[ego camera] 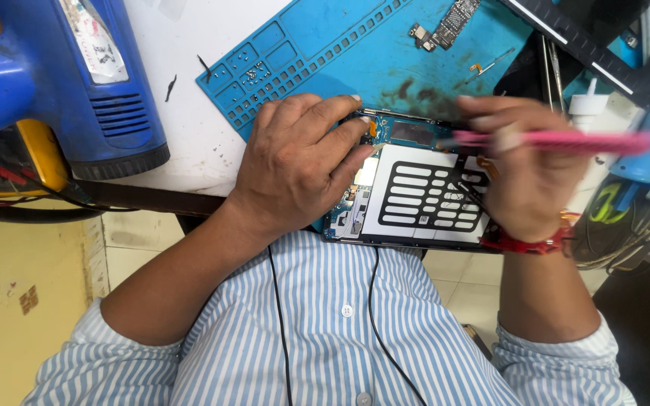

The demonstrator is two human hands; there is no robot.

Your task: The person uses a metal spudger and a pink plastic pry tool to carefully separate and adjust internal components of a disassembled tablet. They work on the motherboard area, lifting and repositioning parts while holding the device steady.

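The pink tool (558,140) is smeared with motion blur, its tip perhaps lost behind the right hand (524,177), while the left hand (295,169) hides the opened device's (415,197) left end

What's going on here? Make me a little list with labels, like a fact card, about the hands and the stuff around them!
Left hand: left hand rests flat on the opened tablet, pressing its left end.
Right hand: right hand holds a pink tool, blurred, over the tablet's right side.
Tablet: back cover off, white battery and blue circuit board showing.
Underneath: blue work mat with small compartments.
Nearby: blue heat gun at the left; small circuit board on the mat.
Clothing: blue-and-white striped shirt; red wristband on the right wrist.
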